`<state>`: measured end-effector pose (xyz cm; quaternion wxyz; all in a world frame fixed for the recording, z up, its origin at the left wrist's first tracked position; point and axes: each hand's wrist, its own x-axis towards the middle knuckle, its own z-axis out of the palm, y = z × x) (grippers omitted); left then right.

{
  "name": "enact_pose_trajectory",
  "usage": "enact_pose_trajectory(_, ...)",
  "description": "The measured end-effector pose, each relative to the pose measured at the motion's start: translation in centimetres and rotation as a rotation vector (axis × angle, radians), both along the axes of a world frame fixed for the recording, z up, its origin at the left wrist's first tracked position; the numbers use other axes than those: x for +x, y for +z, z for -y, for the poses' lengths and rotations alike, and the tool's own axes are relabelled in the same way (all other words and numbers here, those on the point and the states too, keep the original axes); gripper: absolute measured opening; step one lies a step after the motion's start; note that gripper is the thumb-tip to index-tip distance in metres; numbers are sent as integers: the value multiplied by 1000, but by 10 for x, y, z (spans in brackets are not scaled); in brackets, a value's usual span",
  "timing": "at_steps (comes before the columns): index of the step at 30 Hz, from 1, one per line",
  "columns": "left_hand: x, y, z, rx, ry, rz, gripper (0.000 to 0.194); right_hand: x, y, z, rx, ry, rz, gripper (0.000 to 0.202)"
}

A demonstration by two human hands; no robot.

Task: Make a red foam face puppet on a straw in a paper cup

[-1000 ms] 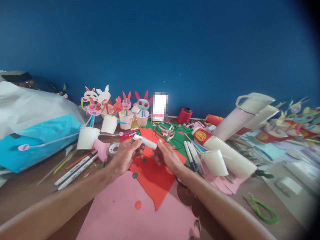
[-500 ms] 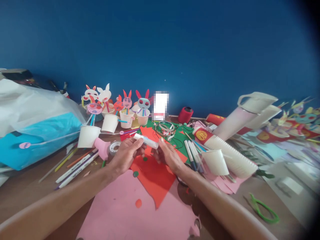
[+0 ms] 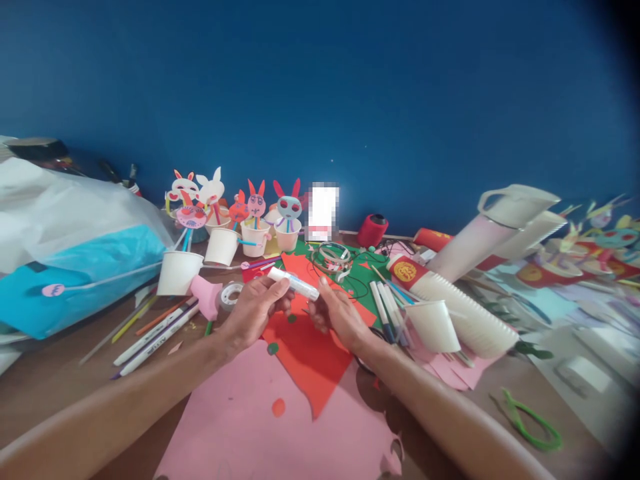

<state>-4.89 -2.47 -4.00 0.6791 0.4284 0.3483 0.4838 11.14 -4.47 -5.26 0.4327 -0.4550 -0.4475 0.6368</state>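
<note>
White and slim, the tube point(image 3: 301, 287) sits pinched in your left hand point(image 3: 256, 305), above red paper point(image 3: 315, 363); whether your right hand point(image 3: 343, 312), at its other end, grips too, I cannot tell. Little has shifted this past second: seemingly a pause.

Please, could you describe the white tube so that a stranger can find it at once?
From the large pink sheet, look up to the red paper. Above it, between the left hand and right hand, is the white tube. Unlike the white pens lying nearby, it is held in the air.
</note>
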Motion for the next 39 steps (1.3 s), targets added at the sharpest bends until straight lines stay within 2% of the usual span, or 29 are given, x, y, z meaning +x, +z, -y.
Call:
enact_pose_trajectory(3,1,-1,0,-7,26,-5,21,1,2,1,144,-42,88,54)
enact_pose_trajectory(7,3,-2,1,3,33,-12,21,-2,5,2,266,-47,53,34)
enact_pose_trajectory(14,3,0,1,36,-1,-26,18,-6,0,2,136,14,-47,35)
enact_pose_trajectory(18,5,-3,3,21,12,-29,20,-9,-2,2,192,2,-80,33)
enact_pose_trajectory(22,4,-1,1,54,-64,-79,19,-10,2,3,223,-28,-116,28)
enact_pose_trajectory(25,-10,15,-6,117,-160,-259,19,-6,7,2,207,-117,-92,25)
enact_pose_trajectory(28,-30,39,-11,290,-298,-675,17,-1,8,-2,239,-205,-80,22)
enact_pose_trajectory(31,-44,55,-9,544,-577,-1038,16,2,6,-6,263,-222,-93,21)
enact_pose_trajectory(34,-45,52,-4,729,-691,-1286,14,2,4,-7,255,-209,-114,19)
enact_pose_trajectory(36,-40,44,-1,746,-712,-1378,11,1,4,-6,250,-197,-124,18)
enact_pose_trajectory(39,-34,32,2,761,-731,-1404,9,1,5,-5,241,-184,-131,18)
